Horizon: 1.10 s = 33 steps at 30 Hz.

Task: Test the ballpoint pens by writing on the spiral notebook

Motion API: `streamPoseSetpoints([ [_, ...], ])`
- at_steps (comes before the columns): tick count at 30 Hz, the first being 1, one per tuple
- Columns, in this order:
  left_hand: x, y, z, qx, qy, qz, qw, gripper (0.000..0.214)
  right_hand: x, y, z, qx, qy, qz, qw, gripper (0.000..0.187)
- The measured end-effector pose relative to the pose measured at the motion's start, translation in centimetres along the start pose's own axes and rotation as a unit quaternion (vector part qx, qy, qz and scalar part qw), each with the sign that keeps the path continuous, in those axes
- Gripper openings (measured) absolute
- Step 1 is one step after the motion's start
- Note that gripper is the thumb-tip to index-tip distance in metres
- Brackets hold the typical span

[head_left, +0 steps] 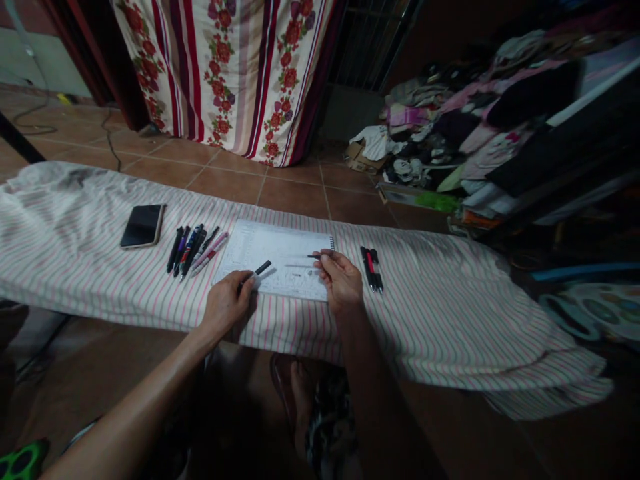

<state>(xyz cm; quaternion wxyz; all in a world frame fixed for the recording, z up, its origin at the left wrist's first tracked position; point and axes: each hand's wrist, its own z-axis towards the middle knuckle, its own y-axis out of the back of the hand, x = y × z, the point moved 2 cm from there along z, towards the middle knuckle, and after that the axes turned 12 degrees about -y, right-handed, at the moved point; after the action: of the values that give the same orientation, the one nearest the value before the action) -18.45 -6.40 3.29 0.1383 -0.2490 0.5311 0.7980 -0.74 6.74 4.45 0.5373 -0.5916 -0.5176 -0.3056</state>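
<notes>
Over the lower left of a spiral sketchpad [280, 237] with drawn marks, my left hand [230, 297] is closed on a short black pen part [263, 267], its end sticking out past the fingers. Above the right side of the pad, my right hand [341, 277] pinches a thin pen refill [295, 256], pale along its length and dark near the fingertips. The two parts are apart. Left of the pad lies a bunch of several pens [193, 250], black, purple and pink. On the right, a few black and red pens [371, 270] lie side by side.
A phone [143, 225] rests on the striped cloth [450, 300] covering the long narrow surface. Beyond it are a tiled floor [295, 193] and a floral curtain [225, 80]. A heap of clothes [480, 113] stands at the back right. My foot [300, 393] is below.
</notes>
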Motion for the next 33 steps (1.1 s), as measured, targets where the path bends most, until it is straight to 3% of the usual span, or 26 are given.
streamPoseSetpoints([
  [7, -0.05, -0.41, -0.12, 0.016, -0.022, -0.01, 1.0, 0.035, -0.01, 0.4, 0.38, -0.034, 0.043, -0.009, 0.998, 0.045],
  [18, -0.34, -0.87, -0.23, 0.027, -0.057, -0.002, 0.998, 0.035, 0.1, -0.08, -0.05, -0.045, 0.11, -0.099, 0.988, 0.034],
  [33, -0.5, -1.01, -0.34, 0.028, -0.068, -0.003, 0.997, 0.034, -0.39, -0.39, 0.02, -0.015, 0.127, -0.132, 0.983, 0.031],
])
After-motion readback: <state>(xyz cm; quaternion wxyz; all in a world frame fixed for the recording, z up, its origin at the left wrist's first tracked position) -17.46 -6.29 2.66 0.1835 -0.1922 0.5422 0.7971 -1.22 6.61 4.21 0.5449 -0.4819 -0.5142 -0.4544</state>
